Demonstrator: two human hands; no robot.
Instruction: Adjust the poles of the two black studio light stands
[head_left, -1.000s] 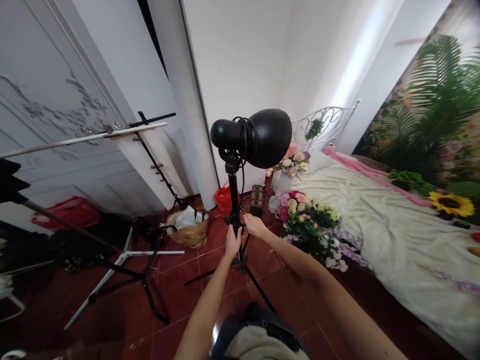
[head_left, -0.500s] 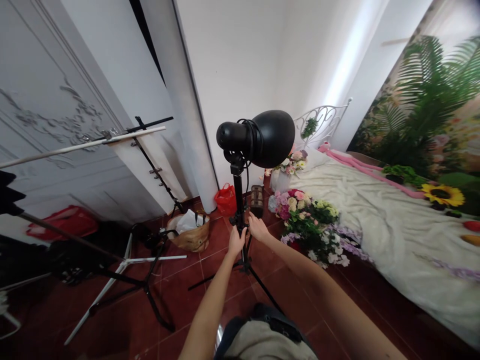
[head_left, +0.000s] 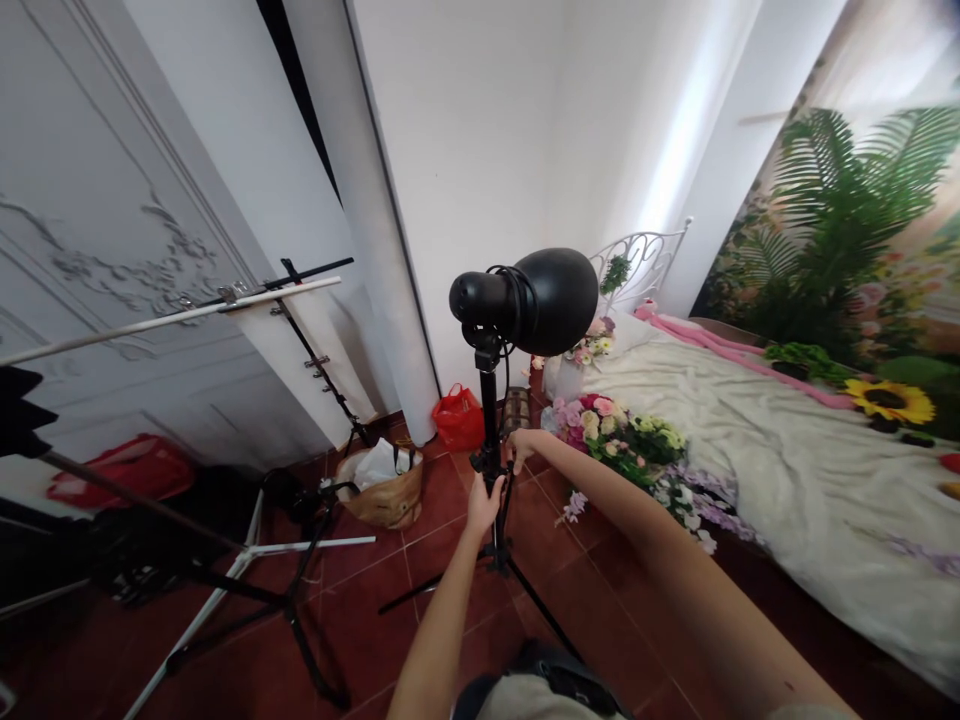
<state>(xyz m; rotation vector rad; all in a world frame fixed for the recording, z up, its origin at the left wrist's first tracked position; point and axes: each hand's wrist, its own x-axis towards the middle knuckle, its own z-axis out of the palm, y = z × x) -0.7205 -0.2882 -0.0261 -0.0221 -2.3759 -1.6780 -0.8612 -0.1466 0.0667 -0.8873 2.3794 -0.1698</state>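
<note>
A black studio lamp [head_left: 555,300] with a rounded reflector sits on top of a black light stand [head_left: 490,405] in front of me. Its cable is looped around the lamp's neck and hangs beside the pole. My left hand [head_left: 486,502] is wrapped round the pole just below the collar [head_left: 487,462]. On the right side of that collar, my right hand [head_left: 521,450] has its fingers bent downward and closed on the stand; the exact part they grip is hidden. The stand's legs [head_left: 536,605] are spread on the red tiled floor [head_left: 420,610].
Left are other stands with a white crossbar [head_left: 285,292], white legs [head_left: 315,546] and a woven basket [head_left: 386,495]. Behind the pole stand a red bag [head_left: 459,418] and a small chest [head_left: 517,408]. Right are artificial flowers [head_left: 600,420] and a bed [head_left: 795,480].
My right hand has shifted from fingers laid forward at the collar to a raised wrist with fingers pointing down. My left hand stays on the pole. The whole view has tilted up slightly.
</note>
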